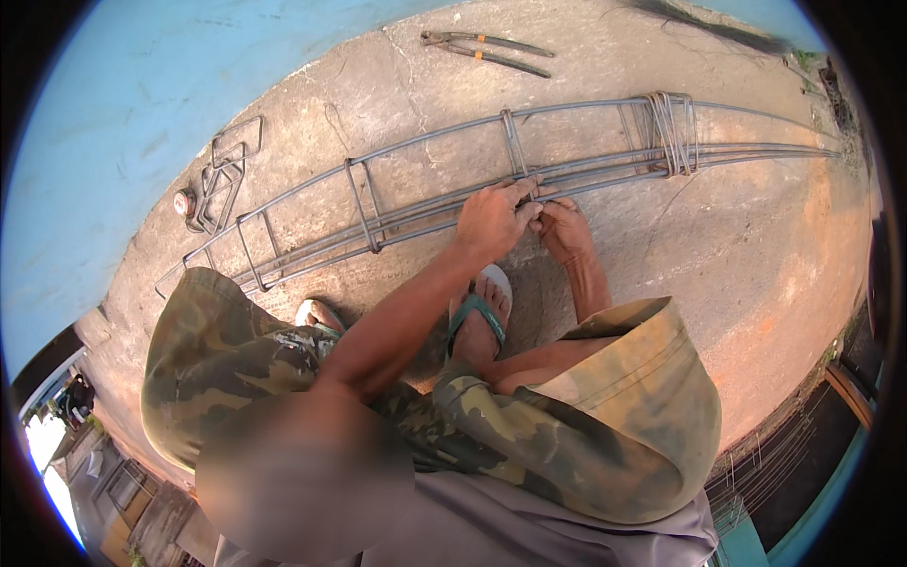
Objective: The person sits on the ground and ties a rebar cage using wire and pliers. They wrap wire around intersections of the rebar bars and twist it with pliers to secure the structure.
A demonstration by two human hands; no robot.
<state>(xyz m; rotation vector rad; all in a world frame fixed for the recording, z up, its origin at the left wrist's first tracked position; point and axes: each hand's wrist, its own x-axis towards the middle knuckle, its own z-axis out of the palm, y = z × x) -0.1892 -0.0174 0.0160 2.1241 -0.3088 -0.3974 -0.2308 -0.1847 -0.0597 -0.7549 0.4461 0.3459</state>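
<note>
A person crouches on a bare concrete floor (756,265), seen from above, wearing camouflage shorts (567,425) and green-strapped sandals (480,317). Both hands meet on a long cage of steel reinforcing bars (416,213) that lies flat on the floor just in front of the feet and runs from lower left to upper right. The left hand (493,219) rests on the near bars, its fingers (525,194) curled over them where a rectangular stirrup (514,142) crosses. The right hand (565,227) sits just beside it, touching it, with its fingers pinched at the same crossing; what they pinch is too small to tell. Further right, a bunch of stirrups (669,132) is gathered close together around the bars. On the floor beyond the cage lies a pair of long-handled pincers (487,49). At the left end, several loose stirrups (222,180) lie piled near a small round object (183,202). A light blue wall (113,142) borders the floor.
</note>
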